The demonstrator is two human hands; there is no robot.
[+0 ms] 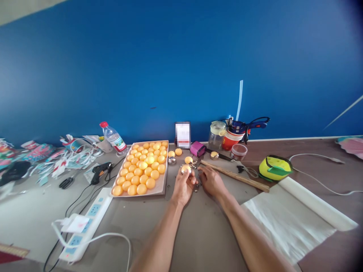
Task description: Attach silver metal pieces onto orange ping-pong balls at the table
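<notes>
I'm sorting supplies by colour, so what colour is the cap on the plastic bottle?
The bottle's cap is red, seen best in the head view.

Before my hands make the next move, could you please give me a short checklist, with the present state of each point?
- Ball secure in the left hand: ok, it is held at the fingertips.
- Right hand empty: cannot tell, its fingertips are too small to read.
- Small silver pieces near the hands: ok, some lie between them.
- Box of orange balls clear of both hands: ok, it sits to their left.
- Glue gun close to the hands: not ok, it lies beyond the box.
- Glue gun hot: cannot tell, nothing visible shows it.
</notes>
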